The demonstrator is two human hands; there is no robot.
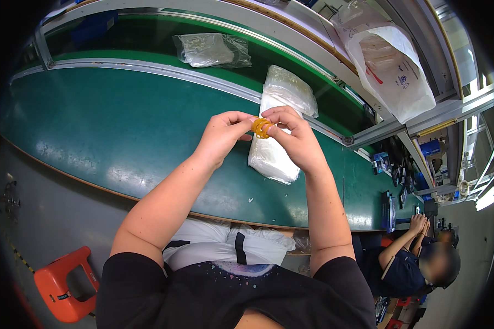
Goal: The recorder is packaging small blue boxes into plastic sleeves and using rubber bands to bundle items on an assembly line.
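Between my two hands, above the table, is a small bundle of amber rubber bands (262,129), with its round loops showing. My left hand (219,136) pinches its left side with thumb and fingers. On the other side, my right hand (301,141) has thumb and fingers closed around it. Just beneath my hands lies a stack of clear plastic bags (273,160) on the green tabletop (121,126). Its far end rests across the metal rail, and my fingers partly cover its middle.
A clear bag packet (211,50) lies on the green belt behind the rail. A white sack (389,71) sits on the upper shelf at right. An orange stool (66,285) stands at lower left. Another person (406,263) works at the table's right end.
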